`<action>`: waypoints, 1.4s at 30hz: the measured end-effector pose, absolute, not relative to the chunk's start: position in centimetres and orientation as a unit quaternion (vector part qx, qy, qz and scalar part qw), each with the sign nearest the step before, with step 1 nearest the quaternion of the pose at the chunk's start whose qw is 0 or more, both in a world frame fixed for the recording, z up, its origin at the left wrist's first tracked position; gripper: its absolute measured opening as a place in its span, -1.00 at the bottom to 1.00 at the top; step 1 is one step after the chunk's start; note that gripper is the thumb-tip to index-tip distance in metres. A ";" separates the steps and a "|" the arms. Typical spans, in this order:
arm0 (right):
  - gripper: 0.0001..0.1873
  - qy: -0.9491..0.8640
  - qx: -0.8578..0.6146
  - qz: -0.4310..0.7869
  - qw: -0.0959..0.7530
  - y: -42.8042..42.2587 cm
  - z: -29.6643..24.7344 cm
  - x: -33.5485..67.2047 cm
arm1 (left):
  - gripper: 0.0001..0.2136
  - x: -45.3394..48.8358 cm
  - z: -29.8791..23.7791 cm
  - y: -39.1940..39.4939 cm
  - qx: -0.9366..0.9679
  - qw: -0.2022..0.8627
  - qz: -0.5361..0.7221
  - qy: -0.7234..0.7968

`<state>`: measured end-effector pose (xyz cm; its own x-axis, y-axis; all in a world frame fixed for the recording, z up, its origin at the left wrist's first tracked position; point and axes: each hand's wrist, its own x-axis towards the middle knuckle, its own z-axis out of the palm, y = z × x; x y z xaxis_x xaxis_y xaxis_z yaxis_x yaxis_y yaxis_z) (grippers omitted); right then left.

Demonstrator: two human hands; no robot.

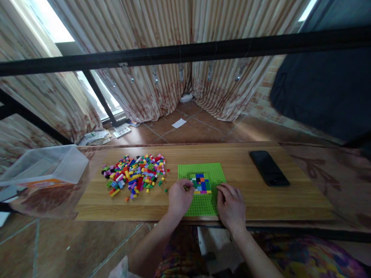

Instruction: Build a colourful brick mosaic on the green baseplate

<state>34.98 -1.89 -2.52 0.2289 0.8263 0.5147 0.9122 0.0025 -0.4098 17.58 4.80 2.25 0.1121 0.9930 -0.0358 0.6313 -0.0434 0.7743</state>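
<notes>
A bright green studded baseplate (201,207) lies on the wooden board, with a small patch of mixed-colour toy bricks (202,184) joined near its middle. My left hand (179,198) is over the plate's left side, thumb and fingertips pinched together at the patch's left edge. Whatever sits between those fingertips is too small and covered to name. With curled fingers, my right hand (231,205) holds the plate's right edge. To the left of the plate spreads a heap of loose toy bricks (137,174) in many colours.
A black phone (269,168) lies at the board's right. Beyond the left end of the wooden board (178,153) stands a translucent plastic bin (49,166). A dark metal bar (183,53) crosses behind, before striped curtains (160,23). Several papers (96,137) lie on the tiled floor.
</notes>
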 end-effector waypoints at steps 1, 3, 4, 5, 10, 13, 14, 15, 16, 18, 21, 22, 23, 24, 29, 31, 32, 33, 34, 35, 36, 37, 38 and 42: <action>-0.75 -0.619 -0.703 -0.062 0.345 -1.9 -2.6 35.0 | -0.90 17.6 2.3 4.8 0.668 0.330 0.268 0.610; -0.75 -0.620 -0.702 -0.064 0.344 -1.9 -2.7 35.1 | -0.90 17.7 2.2 5.0 0.666 0.332 0.260 0.615; -0.74 -0.621 -0.701 -0.065 0.345 -1.9 -2.7 35.1 | -0.90 17.7 2.2 5.1 0.664 0.334 0.259 0.617; -0.74 -0.622 -0.700 -0.066 0.345 -1.9 -2.8 35.1 | -0.90 17.7 2.1 5.1 0.664 0.335 0.259 0.617; -0.73 -0.630 -0.689 -0.076 0.349 -1.9 -3.1 35.4 | -0.90 17.6 2.1 4.4 0.668 0.332 0.290 0.600; -0.73 -0.638 -0.682 -0.080 0.350 -1.9 -3.3 35.6 | -0.88 16.9 2.5 3.1 0.680 0.315 0.340 0.568; -0.72 -0.640 -0.679 -0.082 0.349 -1.9 -3.4 35.7 | -0.87 16.5 2.6 2.7 0.685 0.305 0.357 0.557; -0.72 -0.642 -0.677 -0.086 0.349 -1.9 -3.5 35.8 | -0.86 15.9 2.7 2.3 0.689 0.295 0.368 0.550; -0.71 -0.643 -0.676 -0.090 0.349 -1.9 -3.6 35.8 | -0.86 15.3 2.8 1.9 0.692 0.286 0.374 0.548; -0.70 -0.645 -0.674 -0.100 0.346 -1.9 -3.8 36.0 | -0.85 13.6 2.7 1.5 0.690 0.271 0.376 0.556; -0.67 -0.650 -0.672 -0.106 0.338 -1.9 -4.1 36.2 | -0.84 10.4 2.3 1.2 0.669 0.240 0.384 0.590; -0.66 -0.650 -0.673 -0.107 0.337 -1.9 -4.1 36.3 | -0.83 9.2 2.1 1.1 0.657 0.227 0.390 0.604; -0.65 -0.650 -0.673 -0.108 0.336 -1.9 -4.1 36.3 | -0.83 8.0 1.9 1.1 0.644 0.209 0.396 0.621; -0.64 -0.650 -0.673 -0.109 0.334 -1.9 -4.1 36.3 | -0.84 6.8 1.7 1.1 0.629 0.186 0.403 0.638; -0.61 -0.655 -0.670 -0.112 0.331 -1.9 -4.0 36.4 | -0.77 2.2 1.5 1.4 0.574 0.095 0.382 0.718; -0.61 -0.656 -0.669 -0.114 0.331 -1.9 -4.0 36.5 | -0.73 1.3 1.5 1.7 0.568 0.086 0.359 0.736; -0.61 -0.655 -0.669 -0.115 0.332 -1.9 -4.1 36.5 | -0.72 1.1 1.5 1.9 0.564 0.086 0.352 0.742; -0.61 -0.654 -0.669 -0.116 0.333 -1.9 -4.1 36.5 | -0.72 1.0 1.4 2.1 0.561 0.088 0.349 0.746; -0.62 -0.655 -0.669 -0.115 0.332 -1.9 -4.1 36.5 | -0.73 1.0 1.4 2.3 0.559 0.091 0.347 0.748; -0.62 -0.656 -0.669 -0.113 0.330 -1.9 -4.1 36.5 | -0.73 1.1 1.3 2.4 0.559 0.095 0.347 0.747; -0.62 -0.657 -0.669 -0.112 0.328 -1.9 -4.1 36.6 | -0.74 1.3 1.2 2.6 0.563 0.101 0.349 0.743; -0.62 -0.658 -0.671 -0.111 0.324 -2.0 -4.1 36.6 | -0.74 1.5 1.2 2.7 0.568 0.108 0.352 0.736; -0.62 -0.659 -0.671 -0.111 0.320 -2.0 -4.0 36.6 | -0.74 1.7 1.1 2.9 0.574 0.118 0.355 0.728; -0.62 -0.657 -0.675 -0.114 0.317 -2.0 -3.9 36.6 | -0.76 3.0 0.9 3.3 0.590 0.143 0.368 0.704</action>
<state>36.62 -2.03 -3.91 0.1114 0.8140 0.5700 0.9586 0.0632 -0.2777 3.04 3.32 0.94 -0.2618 0.9364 0.2338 0.7258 0.0314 0.6872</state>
